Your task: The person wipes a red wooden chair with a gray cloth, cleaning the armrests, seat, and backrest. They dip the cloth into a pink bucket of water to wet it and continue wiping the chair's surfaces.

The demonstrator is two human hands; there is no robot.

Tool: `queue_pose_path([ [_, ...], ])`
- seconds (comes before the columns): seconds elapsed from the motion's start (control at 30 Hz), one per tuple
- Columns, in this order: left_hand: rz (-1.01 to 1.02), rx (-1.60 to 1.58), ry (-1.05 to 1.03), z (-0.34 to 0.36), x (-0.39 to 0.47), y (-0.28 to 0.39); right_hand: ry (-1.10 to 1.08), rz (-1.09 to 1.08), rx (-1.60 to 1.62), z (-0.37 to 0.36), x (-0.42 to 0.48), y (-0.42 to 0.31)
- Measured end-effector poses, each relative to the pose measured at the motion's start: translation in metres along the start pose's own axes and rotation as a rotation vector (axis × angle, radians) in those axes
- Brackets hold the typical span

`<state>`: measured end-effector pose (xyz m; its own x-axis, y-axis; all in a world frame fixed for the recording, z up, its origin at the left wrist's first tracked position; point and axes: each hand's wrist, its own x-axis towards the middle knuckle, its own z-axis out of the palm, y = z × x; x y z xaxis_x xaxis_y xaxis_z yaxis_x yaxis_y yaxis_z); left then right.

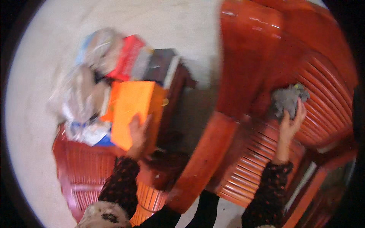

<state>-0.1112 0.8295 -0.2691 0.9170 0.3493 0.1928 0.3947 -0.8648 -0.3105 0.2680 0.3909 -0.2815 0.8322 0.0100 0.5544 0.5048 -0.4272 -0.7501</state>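
My right hand grips a crumpled grey cloth. The cloth rests against a glossy red-brown wooden chair, where its slatted back meets its slatted seat. Over on the left, my left hand is in front of a bright orange box or bag, overlapping its near side. Blur hides whether those fingers grip it or only lie against it. Both forearms wear dark patterned sleeves.
Clear plastic bags, a red printed box and a dark box crowd around the orange one. Below them stands another slatted red-brown wooden seat. The chair's broad armrest runs between my arms. Pale floor surrounds the furniture.
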Motion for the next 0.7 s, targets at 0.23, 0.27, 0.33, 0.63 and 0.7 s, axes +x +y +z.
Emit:
queue_pose_path([
  [0.23, -0.129, 0.057, -0.053, -0.028, -0.047, -0.027, -0.239, 0.371, 0.43, -0.008, -0.042, 0.009],
  [0.27, -0.148, 0.03, -0.04, -0.037, -0.034, -0.013, -0.118, 0.601, 0.579, -0.034, -0.037, 0.011],
  [0.33, -0.146, -0.057, 0.012, -0.062, 0.007, 0.032, 0.096, 0.68, 0.613, -0.097, -0.013, 0.008],
  [0.63, -0.26, -0.793, -0.35, -0.059, 0.013, 0.264, 0.571, 0.432, 0.631, -0.155, 0.132, 0.071],
  [0.7, -0.156, -0.695, -0.327, -0.057, 0.015, 0.278, 0.778, 0.347, 0.503, -0.135, 0.124, 0.058],
])
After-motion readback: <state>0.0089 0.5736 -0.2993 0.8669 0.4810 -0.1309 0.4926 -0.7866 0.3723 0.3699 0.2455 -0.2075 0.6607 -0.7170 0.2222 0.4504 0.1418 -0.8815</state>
